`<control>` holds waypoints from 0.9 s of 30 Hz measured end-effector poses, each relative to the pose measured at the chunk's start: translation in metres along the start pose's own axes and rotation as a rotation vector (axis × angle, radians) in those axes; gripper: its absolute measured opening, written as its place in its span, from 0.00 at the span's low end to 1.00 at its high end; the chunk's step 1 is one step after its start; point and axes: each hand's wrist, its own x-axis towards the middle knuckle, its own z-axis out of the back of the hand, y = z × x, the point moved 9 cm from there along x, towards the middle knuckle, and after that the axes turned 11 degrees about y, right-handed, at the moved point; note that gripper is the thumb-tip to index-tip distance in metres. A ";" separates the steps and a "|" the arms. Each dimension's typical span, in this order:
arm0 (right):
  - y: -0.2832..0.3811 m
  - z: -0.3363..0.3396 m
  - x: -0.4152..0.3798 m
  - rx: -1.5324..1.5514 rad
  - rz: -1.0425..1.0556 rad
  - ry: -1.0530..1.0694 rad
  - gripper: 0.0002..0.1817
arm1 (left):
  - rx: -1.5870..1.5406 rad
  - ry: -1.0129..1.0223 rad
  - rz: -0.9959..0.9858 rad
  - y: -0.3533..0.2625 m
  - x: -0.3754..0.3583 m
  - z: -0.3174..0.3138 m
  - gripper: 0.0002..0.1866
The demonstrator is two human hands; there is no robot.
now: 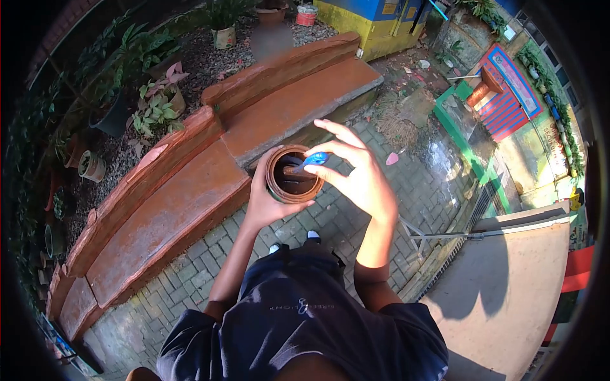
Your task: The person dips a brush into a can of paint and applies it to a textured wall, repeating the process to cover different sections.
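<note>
A round can (272, 173) with a brown-smeared rim is held upright in front of my chest. My left hand (262, 202) wraps around its left side, thumb and fingers curved along the wall. Dark brown paint (298, 185) lies inside it. Between the thumb and index finger of my right hand (357, 173) is the blue handle of a paintbrush (316, 160). The brush slants down into the can, and its lower end is hard to make out in the shadow there. The other fingers of my right hand stretch out away from the handle.
A long reddish-brown bench (171, 209) with a low back curves along the left. Potted plants (155, 111) stand behind it. Grey paving (203, 260) lies underfoot. To the right are a beige panel (495, 286) and a green-edged drain structure (460, 120). A yellow-and-blue box (375, 32) stands at the back.
</note>
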 end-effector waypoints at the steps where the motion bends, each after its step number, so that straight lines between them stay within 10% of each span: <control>1: -0.002 0.001 0.000 0.019 -0.014 -0.008 0.14 | 0.007 0.006 -0.015 0.001 0.002 -0.001 0.60; 27: -0.002 0.004 -0.006 0.015 -0.030 -0.013 0.14 | -0.022 0.029 -0.018 -0.006 0.010 -0.011 0.60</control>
